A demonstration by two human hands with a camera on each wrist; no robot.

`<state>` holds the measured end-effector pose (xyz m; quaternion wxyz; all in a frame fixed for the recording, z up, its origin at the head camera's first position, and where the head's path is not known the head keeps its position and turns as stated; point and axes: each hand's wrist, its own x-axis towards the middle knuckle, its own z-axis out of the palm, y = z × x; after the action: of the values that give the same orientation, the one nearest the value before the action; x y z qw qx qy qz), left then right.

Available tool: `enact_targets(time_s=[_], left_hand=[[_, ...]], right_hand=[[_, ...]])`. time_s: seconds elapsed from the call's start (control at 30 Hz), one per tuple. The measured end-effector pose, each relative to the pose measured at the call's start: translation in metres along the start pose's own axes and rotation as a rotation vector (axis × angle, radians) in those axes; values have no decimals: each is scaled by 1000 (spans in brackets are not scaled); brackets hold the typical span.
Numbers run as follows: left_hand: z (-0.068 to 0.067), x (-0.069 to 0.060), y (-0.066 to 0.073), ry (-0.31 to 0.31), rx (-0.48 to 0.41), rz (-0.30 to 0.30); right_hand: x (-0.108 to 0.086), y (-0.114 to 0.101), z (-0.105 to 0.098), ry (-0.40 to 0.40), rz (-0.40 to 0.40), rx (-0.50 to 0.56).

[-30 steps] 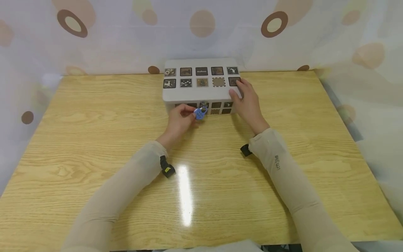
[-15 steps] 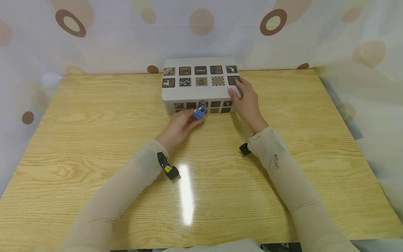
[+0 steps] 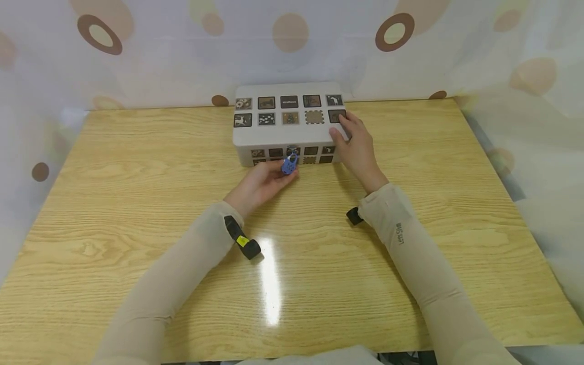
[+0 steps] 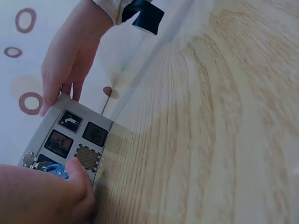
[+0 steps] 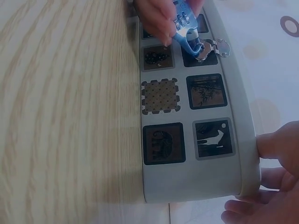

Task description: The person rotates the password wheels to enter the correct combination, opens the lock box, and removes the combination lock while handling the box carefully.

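A small blue combination padlock point(image 5: 186, 22) sits at the metal clasp point(image 5: 205, 50) on the front of a white tin box point(image 3: 287, 134) printed with picture squares. Its shackle meets the clasp in the right wrist view; whether it is locked I cannot tell. My left hand point(image 3: 261, 186) pinches the padlock's body between thumb and fingers, palm partly turned up. At the box's right end, my right hand point(image 3: 360, 149) holds the lid's corner, thumb at the lid and fingers bent around the end. The box's lid is down.
The box stands on a wood-grain table point(image 3: 137, 167), close to a white curtain point(image 3: 337, 45) with brown dots along the back. Similar patterned cloth hangs at both sides. Black straps with small cameras point(image 3: 248, 247) sit at the wrists.
My left hand has rolled palm upward, its lower fingers now reaching under the padlock, which has tilted slightly with it. My right hand stays on the box's right end.
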<state>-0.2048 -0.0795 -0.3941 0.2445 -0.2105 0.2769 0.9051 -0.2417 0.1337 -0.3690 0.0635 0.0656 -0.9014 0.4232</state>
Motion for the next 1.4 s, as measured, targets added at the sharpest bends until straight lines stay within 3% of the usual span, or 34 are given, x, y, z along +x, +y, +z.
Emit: enact_targets(time_s=[0.17, 0.37, 0.63, 1.03, 1.17, 1.4], left_hand=[[4, 0, 1, 60, -29, 14], [9, 0, 2, 122, 5, 35], [13, 0, 7, 138, 57, 44], [19, 4, 8, 230, 120, 37], [21, 5, 8, 232, 124, 41], [19, 4, 3, 176, 146, 22]], right_hand=[[0, 0, 0, 9, -1, 4], [0, 0, 0, 20, -14, -2], [0, 0, -2, 30, -26, 1], [0, 1, -4, 21, -16, -7], [0, 0, -5, 27, -16, -7], [-1, 0, -1, 18, -25, -13]])
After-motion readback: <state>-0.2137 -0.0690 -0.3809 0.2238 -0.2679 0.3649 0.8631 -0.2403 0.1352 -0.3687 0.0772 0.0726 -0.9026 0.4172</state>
